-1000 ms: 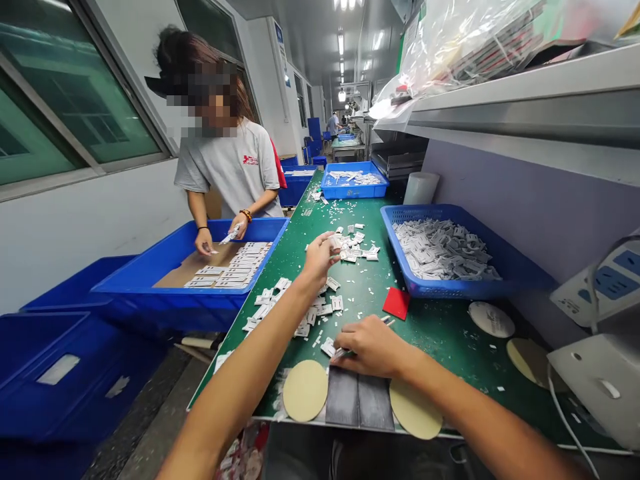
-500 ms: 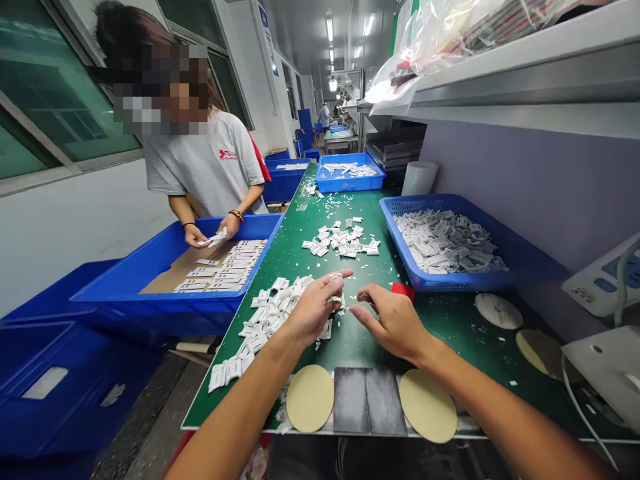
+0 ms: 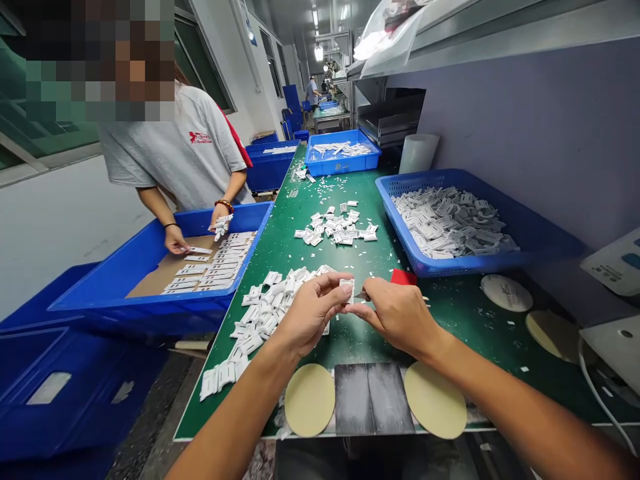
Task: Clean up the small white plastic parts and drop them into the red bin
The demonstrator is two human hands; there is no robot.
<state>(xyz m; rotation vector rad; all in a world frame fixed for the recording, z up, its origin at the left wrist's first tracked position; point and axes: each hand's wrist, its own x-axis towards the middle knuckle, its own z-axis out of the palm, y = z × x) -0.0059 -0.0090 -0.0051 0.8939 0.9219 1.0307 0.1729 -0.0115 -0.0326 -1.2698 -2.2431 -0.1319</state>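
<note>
My left hand (image 3: pixel 320 308) pinches a small white plastic part (image 3: pixel 347 291) between thumb and fingers, above the green table. Closed round a small knife (image 3: pixel 361 295), my right hand (image 3: pixel 400 310) brings its thin metal tip up to the part's right edge. Most of the knife is hidden in my fist, and I cannot tell whether the tip touches the plastic. A heap of similar white parts (image 3: pixel 267 310) lies left of and partly behind my left hand. Just beyond my right hand is a red piece (image 3: pixel 403 277).
A blue basket (image 3: pixel 425 268) of white parts stands at right, a blue tray (image 3: pixel 345 165) farther back. More loose parts (image 3: pixel 340 225) lie mid-table. Round yellowish pads (image 3: pixel 310 400) flank dark plates (image 3: pixel 373 400) at the front edge. A co-worker (image 3: pixel 175 147) lays strips in a blue bin (image 3: pixel 95 293).
My right hand has closed round the knife and come close to my left. The white part is now raised in my left fingertips. The co-worker's hands have moved apart; the view has shifted.
</note>
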